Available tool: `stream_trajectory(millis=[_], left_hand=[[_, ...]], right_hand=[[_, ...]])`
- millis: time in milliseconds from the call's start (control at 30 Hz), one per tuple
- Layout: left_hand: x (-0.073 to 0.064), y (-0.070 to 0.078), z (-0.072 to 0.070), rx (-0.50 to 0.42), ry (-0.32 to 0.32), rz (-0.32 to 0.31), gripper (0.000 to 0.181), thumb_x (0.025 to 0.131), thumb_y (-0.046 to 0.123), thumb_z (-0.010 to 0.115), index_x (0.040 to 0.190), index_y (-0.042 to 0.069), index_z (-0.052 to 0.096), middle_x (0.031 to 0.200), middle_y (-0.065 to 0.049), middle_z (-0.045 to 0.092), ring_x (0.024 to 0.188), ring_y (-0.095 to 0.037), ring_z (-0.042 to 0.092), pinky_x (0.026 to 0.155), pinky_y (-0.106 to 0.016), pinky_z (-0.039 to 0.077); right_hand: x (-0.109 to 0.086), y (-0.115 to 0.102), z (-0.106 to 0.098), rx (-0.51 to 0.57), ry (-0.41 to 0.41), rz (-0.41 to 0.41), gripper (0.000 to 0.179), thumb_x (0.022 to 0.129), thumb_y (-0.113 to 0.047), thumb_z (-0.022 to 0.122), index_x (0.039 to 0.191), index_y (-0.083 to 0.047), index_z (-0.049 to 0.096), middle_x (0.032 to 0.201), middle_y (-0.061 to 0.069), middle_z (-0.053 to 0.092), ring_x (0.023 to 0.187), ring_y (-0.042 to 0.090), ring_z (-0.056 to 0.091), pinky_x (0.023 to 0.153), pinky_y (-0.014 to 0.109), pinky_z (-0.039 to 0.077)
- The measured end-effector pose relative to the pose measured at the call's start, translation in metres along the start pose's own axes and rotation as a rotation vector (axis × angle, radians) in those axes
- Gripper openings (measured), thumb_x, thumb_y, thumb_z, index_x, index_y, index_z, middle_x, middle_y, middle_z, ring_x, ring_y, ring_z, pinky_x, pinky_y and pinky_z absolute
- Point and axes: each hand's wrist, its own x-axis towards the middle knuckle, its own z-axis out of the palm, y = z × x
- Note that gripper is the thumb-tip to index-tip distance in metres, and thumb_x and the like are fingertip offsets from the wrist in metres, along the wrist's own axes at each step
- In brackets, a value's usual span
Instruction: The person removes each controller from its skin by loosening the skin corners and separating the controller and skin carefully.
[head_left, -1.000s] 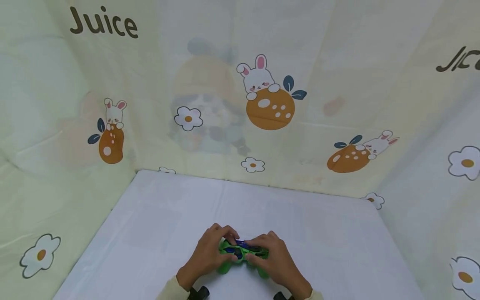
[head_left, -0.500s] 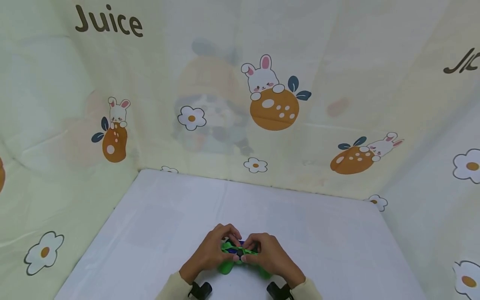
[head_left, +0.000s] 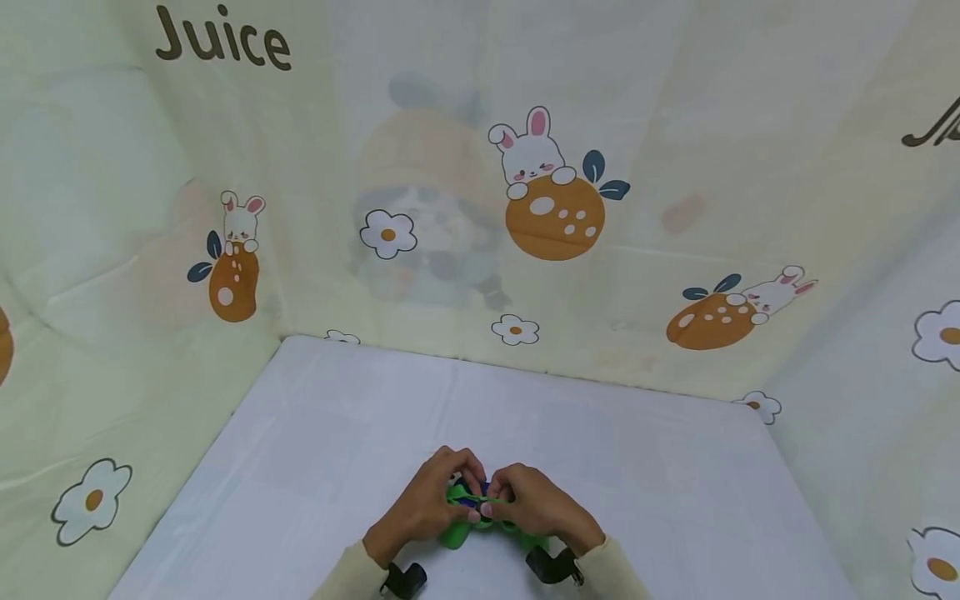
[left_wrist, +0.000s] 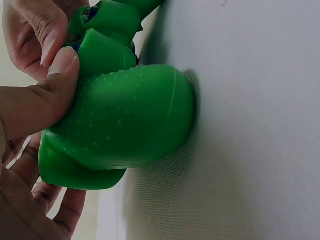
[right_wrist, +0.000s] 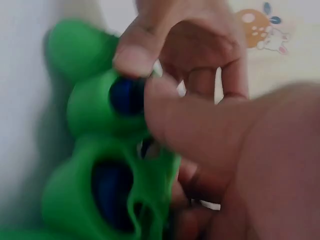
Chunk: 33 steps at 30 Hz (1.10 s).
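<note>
A blue game controller [right_wrist: 110, 192] sits inside a stretchy green silicone cover [left_wrist: 130, 115] with dotted grips, low at the front of the table. My left hand [head_left: 431, 500] holds its left side, thumb on the near face and fingers behind. My right hand [head_left: 536, 500] pinches the cover's edge near the middle, its thumb close beside the left thumb. In the right wrist view, blue shows through the cover's round openings. The rounded green grip is right at the white surface in the left wrist view. Both hands hide much of the controller's far side.
A white table [head_left: 360, 417] spreads out beyond the hands. Pale curtains [head_left: 435, 167] with rabbit, orange and flower prints enclose it at the back and sides. A black camera [head_left: 405, 581] is strapped to the left wrist, another black camera [head_left: 551, 567] to the right.
My right hand has come in from the controller's right side to its middle, fingers now curled at the cover's edge. My left hand keeps its hold. The head view has shifted slightly.
</note>
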Motion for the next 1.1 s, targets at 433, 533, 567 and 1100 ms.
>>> stream_trajectory(millis=[433,533,567,1100], left_hand=[[-0.003,0.003,0.001,0.023,0.003,0.020,0.046,0.080,0.014,0.094,0.112,0.029,0.065,0.103,0.008,0.067,0.106,-0.011,0.053,0.101,-0.037,0.047],[-0.005,0.003,0.003,0.022,0.019,0.025,0.044,0.081,0.015,0.093,0.112,0.030,0.065,0.101,0.011,0.065,0.105,-0.011,0.052,0.100,-0.036,0.047],[-0.006,0.003,0.003,0.025,0.030,0.031,0.044,0.082,0.015,0.093,0.112,0.031,0.065,0.100,0.013,0.065,0.105,-0.010,0.052,0.100,-0.035,0.047],[-0.018,0.004,0.011,0.112,0.183,0.075,0.042,0.077,0.017,0.095,0.105,0.030,0.068,0.098,0.019,0.069,0.103,-0.004,0.057,0.096,-0.033,0.050]], right_hand=[[-0.004,0.002,0.013,0.219,0.111,0.076,0.016,0.104,-0.015,0.068,0.093,-0.004,0.068,0.082,0.000,0.059,0.077,0.016,0.051,0.064,0.025,0.040],[-0.004,0.007,0.013,0.238,0.093,0.050,0.014,0.101,-0.015,0.072,0.092,-0.006,0.070,0.083,0.000,0.064,0.076,0.015,0.054,0.065,0.025,0.043],[-0.005,0.009,0.013,0.243,0.090,0.034,0.013,0.100,-0.016,0.075,0.092,-0.006,0.071,0.082,0.000,0.065,0.075,0.013,0.054,0.065,0.025,0.044],[-0.021,0.017,0.018,-0.197,0.357,-0.195,0.011,0.092,-0.031,0.084,0.082,-0.028,0.086,0.086,-0.018,0.070,0.084,-0.001,0.058,0.076,0.023,0.048]])
